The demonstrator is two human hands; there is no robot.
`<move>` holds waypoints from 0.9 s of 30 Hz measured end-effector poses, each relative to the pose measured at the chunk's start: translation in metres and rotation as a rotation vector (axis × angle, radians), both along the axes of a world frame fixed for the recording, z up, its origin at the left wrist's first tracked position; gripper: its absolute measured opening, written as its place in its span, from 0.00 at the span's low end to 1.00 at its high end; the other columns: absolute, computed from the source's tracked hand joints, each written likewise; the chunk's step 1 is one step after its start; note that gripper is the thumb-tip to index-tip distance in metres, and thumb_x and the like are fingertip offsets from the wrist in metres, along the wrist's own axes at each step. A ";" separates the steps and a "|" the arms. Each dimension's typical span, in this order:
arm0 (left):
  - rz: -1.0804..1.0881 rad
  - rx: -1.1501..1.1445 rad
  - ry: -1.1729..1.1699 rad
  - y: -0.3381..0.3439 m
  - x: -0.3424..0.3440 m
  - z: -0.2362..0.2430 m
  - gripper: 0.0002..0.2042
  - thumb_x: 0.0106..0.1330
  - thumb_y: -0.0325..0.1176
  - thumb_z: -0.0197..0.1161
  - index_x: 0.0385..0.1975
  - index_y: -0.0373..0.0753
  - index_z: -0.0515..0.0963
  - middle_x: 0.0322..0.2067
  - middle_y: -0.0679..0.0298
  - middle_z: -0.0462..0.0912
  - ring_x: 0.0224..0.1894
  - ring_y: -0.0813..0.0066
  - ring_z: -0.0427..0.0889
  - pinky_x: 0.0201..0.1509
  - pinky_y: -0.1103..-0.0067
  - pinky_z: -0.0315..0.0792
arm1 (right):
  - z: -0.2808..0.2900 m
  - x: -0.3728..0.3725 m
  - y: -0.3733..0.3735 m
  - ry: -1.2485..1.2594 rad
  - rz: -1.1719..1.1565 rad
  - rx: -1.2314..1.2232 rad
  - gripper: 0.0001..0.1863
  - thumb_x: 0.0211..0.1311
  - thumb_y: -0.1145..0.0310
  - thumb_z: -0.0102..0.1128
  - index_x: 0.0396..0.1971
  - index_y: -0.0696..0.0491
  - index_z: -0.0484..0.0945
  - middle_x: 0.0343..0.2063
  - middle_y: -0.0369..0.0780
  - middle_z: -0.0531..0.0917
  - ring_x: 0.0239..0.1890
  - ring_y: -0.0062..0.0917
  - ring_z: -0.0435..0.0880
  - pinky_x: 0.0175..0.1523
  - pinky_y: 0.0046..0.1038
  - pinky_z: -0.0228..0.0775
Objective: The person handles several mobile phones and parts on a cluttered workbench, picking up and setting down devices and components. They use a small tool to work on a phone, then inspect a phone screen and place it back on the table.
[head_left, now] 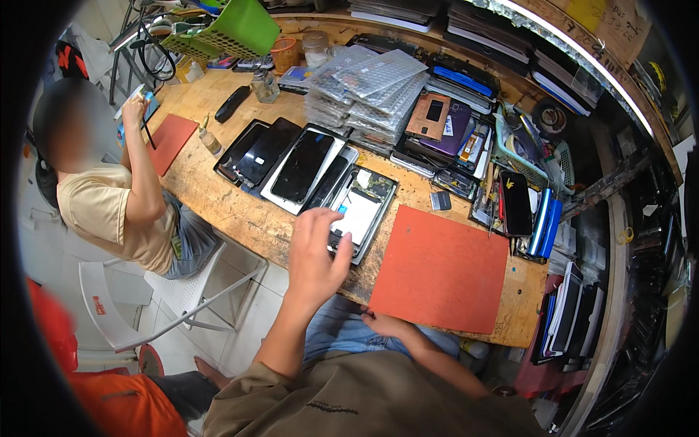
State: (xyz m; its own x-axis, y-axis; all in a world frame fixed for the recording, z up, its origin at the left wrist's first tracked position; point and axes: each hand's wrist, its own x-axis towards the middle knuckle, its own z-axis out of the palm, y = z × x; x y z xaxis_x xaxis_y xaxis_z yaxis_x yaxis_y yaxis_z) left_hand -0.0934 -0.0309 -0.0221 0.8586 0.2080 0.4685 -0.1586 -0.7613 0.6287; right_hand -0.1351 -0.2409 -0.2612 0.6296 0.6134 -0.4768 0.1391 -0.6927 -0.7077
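Note:
My left hand (314,255) hovers over the near end of an opened tablet (362,211), thumb apart from the slightly bent fingers. Nothing shows in its grasp, and whether a fingertip touches the tablet is unclear. White parts and a green circuit board (372,183) lie bare inside this tablet. To its left, a black-screened tablet (304,164) lies on a white one, beside a dark tablet shell (251,149). Low by my lap, at the table's front edge, rests my right hand (384,323); its fingers are partly hidden. An orange-red mat (440,269) lies just beyond it.
Bubble-wrapped packs (364,91) are piled behind the tablets. Tools, a black phone (517,204) and a blue roll (551,229) crowd the right end. At left a co-worker (109,189) sits on a white chair (182,291), near a red mat (172,142) and small bottle (210,142).

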 end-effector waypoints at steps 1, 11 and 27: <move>-0.008 0.069 0.014 -0.003 0.006 0.000 0.17 0.66 0.34 0.68 0.52 0.35 0.79 0.56 0.48 0.77 0.57 0.48 0.75 0.63 0.61 0.69 | 0.001 0.000 -0.001 0.002 0.003 -0.024 0.21 0.74 0.57 0.58 0.55 0.57 0.82 0.41 0.46 0.87 0.46 0.33 0.85 0.55 0.35 0.75; 0.039 0.299 0.174 0.002 0.014 -0.008 0.28 0.59 0.41 0.75 0.58 0.37 0.79 0.58 0.48 0.77 0.60 0.49 0.73 0.63 0.60 0.65 | 0.013 0.003 -0.005 -0.135 0.018 -0.031 0.21 0.74 0.56 0.57 0.55 0.57 0.81 0.43 0.45 0.87 0.49 0.37 0.85 0.58 0.38 0.74; -0.239 -1.331 -0.125 0.042 0.003 -0.008 0.27 0.76 0.45 0.54 0.69 0.35 0.68 0.60 0.50 0.77 0.60 0.57 0.80 0.66 0.64 0.76 | 0.008 0.001 -0.002 -0.114 -0.042 -0.035 0.21 0.73 0.55 0.59 0.53 0.56 0.81 0.48 0.45 0.87 0.51 0.37 0.85 0.58 0.35 0.74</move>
